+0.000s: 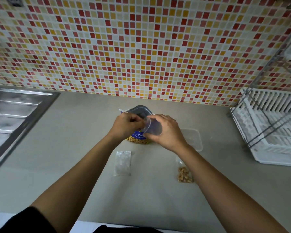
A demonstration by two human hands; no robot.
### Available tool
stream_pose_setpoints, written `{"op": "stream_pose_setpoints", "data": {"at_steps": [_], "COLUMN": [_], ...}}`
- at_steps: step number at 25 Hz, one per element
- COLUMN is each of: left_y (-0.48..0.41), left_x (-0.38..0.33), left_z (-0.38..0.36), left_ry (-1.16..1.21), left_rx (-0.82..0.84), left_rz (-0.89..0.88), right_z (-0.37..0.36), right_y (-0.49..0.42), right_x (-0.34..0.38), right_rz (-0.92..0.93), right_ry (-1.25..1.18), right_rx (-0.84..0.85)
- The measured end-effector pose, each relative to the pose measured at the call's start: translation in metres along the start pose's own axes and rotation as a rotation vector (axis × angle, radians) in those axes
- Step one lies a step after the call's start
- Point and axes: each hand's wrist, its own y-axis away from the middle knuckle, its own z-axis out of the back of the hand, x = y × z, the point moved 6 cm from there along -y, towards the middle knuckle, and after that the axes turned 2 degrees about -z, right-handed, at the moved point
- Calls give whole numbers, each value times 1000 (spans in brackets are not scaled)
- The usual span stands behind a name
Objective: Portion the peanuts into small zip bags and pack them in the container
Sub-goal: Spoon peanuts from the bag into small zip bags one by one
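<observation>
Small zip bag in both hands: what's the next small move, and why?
Probably spread its mouth open for filling. The left hand and right hand both pinch the small zip bag, which looks empty, right above the open peanut package. One filled bag lies on the counter.

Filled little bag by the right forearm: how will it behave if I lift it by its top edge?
The filled bag is thin clear film, so it will likely flop. Its peanuts sit bunched at the near end, so the weight should hang low. Whether the zip is closed is unclear; tipped, it might spill.
</observation>
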Motion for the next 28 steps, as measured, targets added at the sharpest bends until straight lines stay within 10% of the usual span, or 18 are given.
{"op": "stream_pose_setpoints", "data": {"at_steps": [3,8,18,22,25,28], "left_y": [1,-8,-52,-56,-60,-51], "left_x": [1,23,5,6,15,30], "left_z": [4,53,20,45,37,22], "left_ry": [20,13,-272,-397,-677,-475], "left_rx": [-9,-536,-140,-275,-143,-191], "left_rz": [-33,103,-104,-144,-52,144], "right_z": [-5,-6,-33,-37,-37,-39], "right_y": [-4,-10,-14,-16,-17,-17], "right_x": [-8,-26,-53,-58,-62,-61], "right_rz": [-76,-195,-413,-439,-467,-465], "right_ry": [-286,-419,-592,-642,-638,-628], "right_rx": [1,-35,74,61,55,68]}}
